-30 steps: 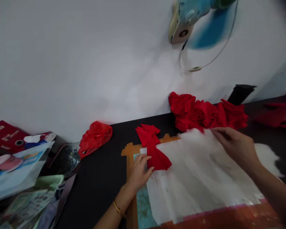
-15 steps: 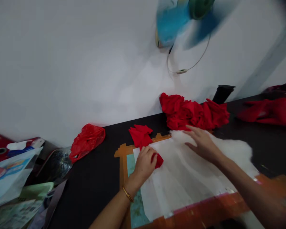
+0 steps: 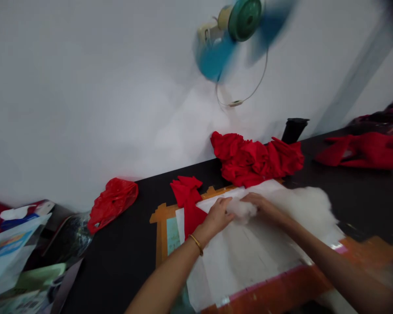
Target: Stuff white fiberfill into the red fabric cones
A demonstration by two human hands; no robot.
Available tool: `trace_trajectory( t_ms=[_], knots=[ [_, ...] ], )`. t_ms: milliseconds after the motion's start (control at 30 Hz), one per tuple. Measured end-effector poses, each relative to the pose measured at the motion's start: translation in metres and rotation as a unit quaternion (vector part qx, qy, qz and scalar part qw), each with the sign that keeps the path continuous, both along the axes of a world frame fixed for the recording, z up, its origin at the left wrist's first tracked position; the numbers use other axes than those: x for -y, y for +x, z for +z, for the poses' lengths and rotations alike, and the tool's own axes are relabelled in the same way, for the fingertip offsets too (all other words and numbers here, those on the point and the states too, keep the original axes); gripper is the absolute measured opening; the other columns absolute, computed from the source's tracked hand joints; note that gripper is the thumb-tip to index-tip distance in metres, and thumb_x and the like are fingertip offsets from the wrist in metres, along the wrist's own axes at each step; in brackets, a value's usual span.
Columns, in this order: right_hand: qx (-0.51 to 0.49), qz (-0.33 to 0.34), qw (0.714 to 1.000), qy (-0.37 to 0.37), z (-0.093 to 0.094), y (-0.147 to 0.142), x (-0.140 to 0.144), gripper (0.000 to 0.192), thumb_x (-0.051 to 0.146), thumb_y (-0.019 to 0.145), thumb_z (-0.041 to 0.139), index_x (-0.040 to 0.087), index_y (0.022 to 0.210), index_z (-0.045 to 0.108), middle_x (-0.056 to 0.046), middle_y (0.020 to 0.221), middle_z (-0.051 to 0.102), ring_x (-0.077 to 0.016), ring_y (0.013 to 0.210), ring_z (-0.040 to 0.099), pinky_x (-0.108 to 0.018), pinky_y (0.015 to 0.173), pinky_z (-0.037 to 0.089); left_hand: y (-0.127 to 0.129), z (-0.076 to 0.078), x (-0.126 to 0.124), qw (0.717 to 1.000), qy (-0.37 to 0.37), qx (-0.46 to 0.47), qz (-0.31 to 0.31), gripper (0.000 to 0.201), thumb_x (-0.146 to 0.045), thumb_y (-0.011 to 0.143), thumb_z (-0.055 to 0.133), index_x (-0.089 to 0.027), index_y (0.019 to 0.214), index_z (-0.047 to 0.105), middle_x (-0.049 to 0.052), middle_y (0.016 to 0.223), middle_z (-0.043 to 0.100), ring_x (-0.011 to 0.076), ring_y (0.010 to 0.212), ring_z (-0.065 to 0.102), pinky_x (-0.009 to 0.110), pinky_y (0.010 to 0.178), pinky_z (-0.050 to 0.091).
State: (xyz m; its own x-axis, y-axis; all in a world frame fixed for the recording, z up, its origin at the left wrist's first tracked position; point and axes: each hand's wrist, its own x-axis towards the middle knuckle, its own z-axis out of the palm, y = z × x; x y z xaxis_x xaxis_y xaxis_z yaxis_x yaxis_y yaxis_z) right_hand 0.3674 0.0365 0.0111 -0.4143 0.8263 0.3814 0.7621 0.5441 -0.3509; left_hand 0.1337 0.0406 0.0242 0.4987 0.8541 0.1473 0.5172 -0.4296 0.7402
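Note:
A small tuft of white fluffy stuffing [image 3: 244, 211] is between my two hands, over a white sheet [image 3: 245, 253]. My left hand [image 3: 220, 213], with a bangle at its wrist, grips the tuft from the left, fingers curled. From the other side my right hand [image 3: 260, 203] pinches it; its fingertips are partly hidden. Beneath my right forearm and beyond it spreads a bigger heap of white stuffing [image 3: 309, 204]. Just left of my left hand, a folded red cloth piece [image 3: 192, 218] lies on the sheet's edge, touching another red piece [image 3: 184, 188].
A pile of red cloth [image 3: 255, 159] lies against the wall, with a black cup-like container [image 3: 294, 130] behind it. More red cloth [image 3: 363, 150] is at right. A red plastic bag [image 3: 114, 201] sits at left, near clutter. A fan [image 3: 244, 22] turns on the wall.
My left hand has let go of the red cloth piece and moved right to the stuffing. My right hand has come lower and left, now on the tuft. The view has shifted slightly.

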Motion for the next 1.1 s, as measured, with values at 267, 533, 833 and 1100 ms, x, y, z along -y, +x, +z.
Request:
trace_trajectory(
  t_ms=[267, 533, 833, 1100],
  knots=[
    [0.023, 0.083, 0.993, -0.079, -0.002, -0.013, 0.015, 0.059, 0.031, 0.079, 0.060, 0.020, 0.136, 0.051, -0.010, 0.132, 0.061, -0.0261, 0.120, 0.055, -0.041, 0.104, 0.042, 0.026, -0.014, -0.003, 0.997, -0.032, -0.019, 0.073, 0.016, -0.005, 0.068, 0.054, -0.017, 0.074, 0.065, 0.007, 0.081, 0.065, 0.0227, 0.083, 0.058, 0.037, 0.083, 0.045],
    [0.138, -0.060, 0.987, -0.055, -0.021, -0.003, -0.008, 0.040, 0.006, 0.069, 0.052, 0.015, 0.104, 0.069, -0.013, 0.105, 0.070, -0.0283, 0.103, 0.061, -0.043, 0.098, 0.040, -0.013, 0.008, 0.023, 0.979, -0.125, 0.076, 0.140, 0.011, -0.014, 0.067, 0.061, -0.020, 0.062, 0.053, -0.002, 0.063, 0.051, 0.0148, 0.065, 0.049, 0.028, 0.066, 0.042],
    [0.030, -0.034, 0.997, 0.063, 0.031, -0.035, 0.041, 0.064, 0.030, 0.084, 0.060, 0.025, 0.144, 0.038, -0.014, 0.151, 0.039, -0.0347, 0.132, 0.043, -0.057, 0.105, 0.038, -0.071, 0.028, 0.070, 0.881, -0.318, 0.288, 0.200, 0.030, -0.047, 0.078, 0.058, -0.018, 0.083, 0.051, -0.001, 0.070, 0.055, 0.0106, 0.056, 0.052, 0.022, 0.049, 0.039],
    [-0.178, -0.002, 0.984, -0.028, -0.001, -0.142, 0.143, 0.025, 0.020, 0.092, 0.044, 0.028, 0.102, 0.065, -0.005, 0.097, 0.068, -0.0165, 0.080, 0.071, -0.023, 0.067, 0.059, -0.055, 0.008, 0.141, 0.853, -0.367, 0.343, 0.141, 0.020, -0.023, 0.074, 0.065, -0.015, 0.093, 0.065, 0.003, 0.076, 0.063, 0.0140, 0.067, 0.058, 0.026, 0.064, 0.048]
  ],
)
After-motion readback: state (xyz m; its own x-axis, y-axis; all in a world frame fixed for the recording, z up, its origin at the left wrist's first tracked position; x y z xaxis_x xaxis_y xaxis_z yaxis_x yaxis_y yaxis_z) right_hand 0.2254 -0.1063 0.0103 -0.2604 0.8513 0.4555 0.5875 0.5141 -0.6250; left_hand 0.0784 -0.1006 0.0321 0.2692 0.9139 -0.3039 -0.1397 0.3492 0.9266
